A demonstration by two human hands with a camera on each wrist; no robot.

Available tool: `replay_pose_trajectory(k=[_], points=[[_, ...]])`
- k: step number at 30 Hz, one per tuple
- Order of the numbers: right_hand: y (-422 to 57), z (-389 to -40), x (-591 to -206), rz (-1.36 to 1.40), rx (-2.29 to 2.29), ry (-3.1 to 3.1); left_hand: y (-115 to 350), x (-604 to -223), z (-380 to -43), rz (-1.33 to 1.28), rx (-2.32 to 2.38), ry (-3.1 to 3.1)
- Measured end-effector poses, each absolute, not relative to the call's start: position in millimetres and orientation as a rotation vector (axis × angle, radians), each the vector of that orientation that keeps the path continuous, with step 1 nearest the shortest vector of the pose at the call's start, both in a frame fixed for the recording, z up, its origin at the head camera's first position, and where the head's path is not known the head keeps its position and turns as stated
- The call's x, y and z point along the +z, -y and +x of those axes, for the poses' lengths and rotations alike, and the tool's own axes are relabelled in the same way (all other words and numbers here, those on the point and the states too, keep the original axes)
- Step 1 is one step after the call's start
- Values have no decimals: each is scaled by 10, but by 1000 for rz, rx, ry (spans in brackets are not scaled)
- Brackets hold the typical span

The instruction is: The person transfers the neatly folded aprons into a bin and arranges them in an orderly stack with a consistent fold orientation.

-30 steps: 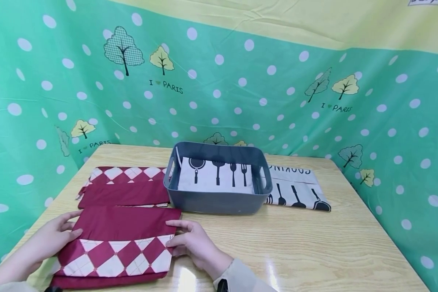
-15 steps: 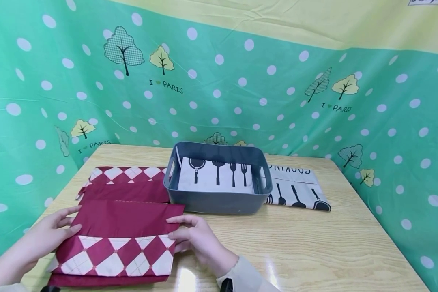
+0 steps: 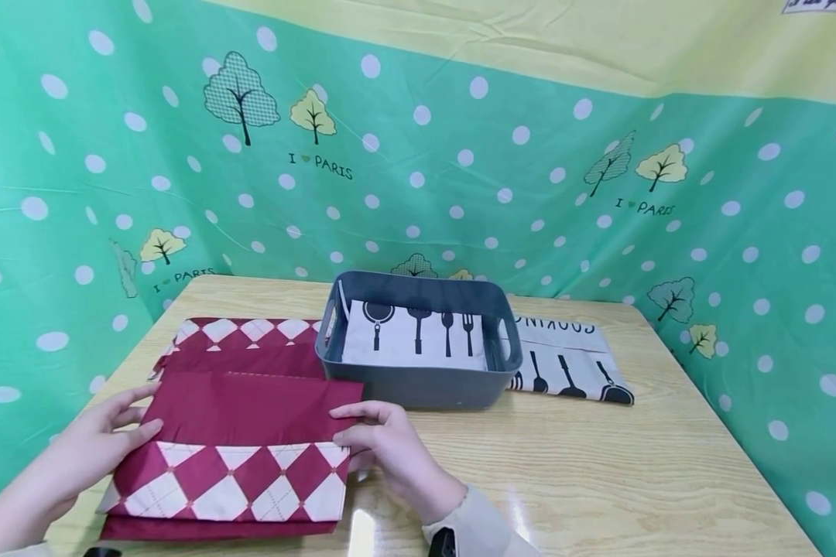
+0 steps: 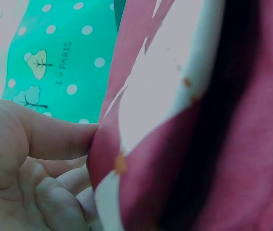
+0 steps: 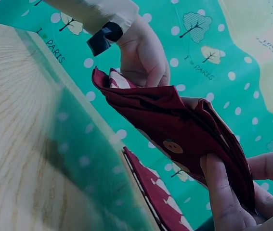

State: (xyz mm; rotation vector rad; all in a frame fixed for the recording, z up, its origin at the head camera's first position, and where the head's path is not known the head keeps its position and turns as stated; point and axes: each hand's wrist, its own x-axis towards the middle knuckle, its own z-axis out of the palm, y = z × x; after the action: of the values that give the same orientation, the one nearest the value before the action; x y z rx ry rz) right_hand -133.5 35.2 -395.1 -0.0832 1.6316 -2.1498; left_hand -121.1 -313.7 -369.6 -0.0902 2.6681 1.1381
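Note:
A folded maroon apron [image 3: 251, 410] with a band of white diamonds is held between both hands at the front left of the table. My left hand [image 3: 97, 449] grips its left edge, thumb on top and fingers beneath, as the left wrist view also shows. On the right edge, my right hand [image 3: 393, 452] pinches the layers. From the right wrist view, the apron [image 5: 160, 120] is raised off the tabletop, its underside bearing a small orange round face. Behind it lies a second maroon diamond-patterned folded apron [image 3: 244, 334], partly covered by the held one.
A grey-blue plastic basket [image 3: 411, 388] with handle holes stands mid-table, holding a folded white apron [image 3: 432, 334] printed with black utensils. A similar white apron [image 3: 564, 363] lies right of the basket. Polka-dot green fabric [image 3: 418, 193] hangs behind the wooden table [image 3: 599, 472].
Both hands have moved the held apron slightly up and to the right, so it covers more of the maroon apron behind. The basket and white aprons stay put.

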Motion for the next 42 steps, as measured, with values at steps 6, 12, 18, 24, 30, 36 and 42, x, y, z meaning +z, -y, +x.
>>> replay_pose_trajectory(k=[6, 12, 18, 24, 30, 36, 42], points=[[-404, -1356, -3889, -120, -2158, -1666, 3104, -3662, -1203, -85, 1192, -2719], [-459, -1379, -3820, -152, -2165, -1683, 3041, -3607, -1177, -103, 1231, -2750], [-525, -1397, -3746, -145, -2174, -1724, 2970, -3596, -1158, -118, 1301, -2784], [-591, -1413, -3670, -112, -2224, -1716, 2914, -3618, -1162, -119, 1380, -2796], [-662, -1446, -3613, -84, -2268, -1714, 2866, -3553, -1170, -121, 1428, -2748], [-730, -1479, -3562, -66, -2299, -1720, 2790, -3448, -1160, -117, 1512, -2722], [-819, -1502, -3504, -71, -2329, -1704, 2744, -3416, -1150, -108, 1634, -2663]])
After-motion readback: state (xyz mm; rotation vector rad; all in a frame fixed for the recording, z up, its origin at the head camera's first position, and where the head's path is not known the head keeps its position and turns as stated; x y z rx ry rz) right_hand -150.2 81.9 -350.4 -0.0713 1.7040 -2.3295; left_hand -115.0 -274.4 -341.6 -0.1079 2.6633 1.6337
